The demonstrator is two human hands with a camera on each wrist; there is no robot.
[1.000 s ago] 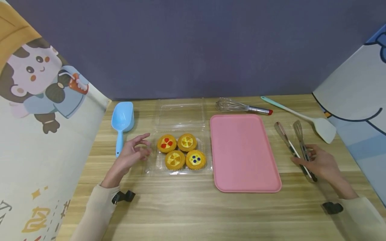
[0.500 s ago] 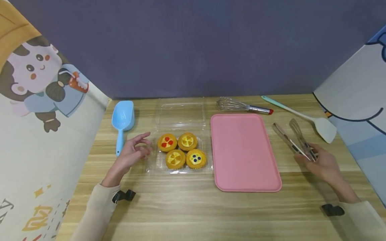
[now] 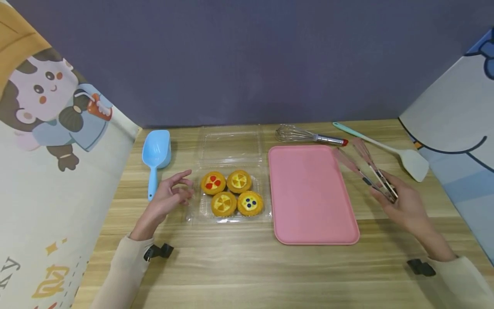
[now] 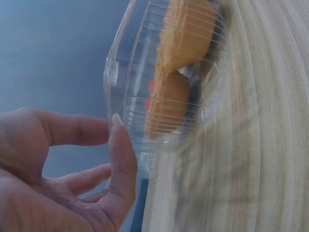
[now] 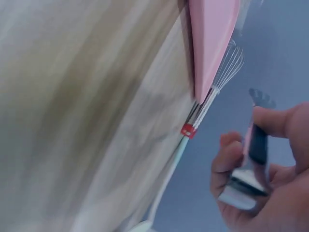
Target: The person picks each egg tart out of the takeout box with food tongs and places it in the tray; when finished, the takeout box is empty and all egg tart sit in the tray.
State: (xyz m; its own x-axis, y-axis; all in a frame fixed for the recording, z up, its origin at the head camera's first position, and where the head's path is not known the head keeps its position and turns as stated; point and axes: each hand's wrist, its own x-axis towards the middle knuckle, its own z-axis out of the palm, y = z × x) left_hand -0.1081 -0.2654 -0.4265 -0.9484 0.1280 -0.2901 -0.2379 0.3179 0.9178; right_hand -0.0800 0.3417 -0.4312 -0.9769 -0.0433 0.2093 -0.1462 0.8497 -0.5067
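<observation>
"How was this step best done?"

"From the left: the left hand (image 3: 167, 195) lay beside the clear container (image 3: 205, 208), fingers loosely bent and apart, gripping nothing; whether a fingertip touched the rim, I couldn't tell. Light contact at most seemed wise, since the thin plastic looked likely to flex and jostle the four tarts (image 3: 239, 182)."

"And on the right?"

"The right hand (image 3: 406, 208) had thumb and fingers clamped on the tongs (image 3: 373, 166), near their joined end, the arms parted. I judged an even, gentle squeeze best, with the tips clear of the rim of the pink tray (image 3: 312, 193)."

"Where did things lie, then?"

"The blue scoop (image 3: 156, 148) was leftmost, beyond the left hand. The container sat just right of that hand, the tray next along. The tongs pointed forward and leftward from the right hand, raised off the worktop (image 3: 239, 266), tips near the tray's far right corner. Beyond that hand lay the spatula (image 3: 414, 165)."
</observation>
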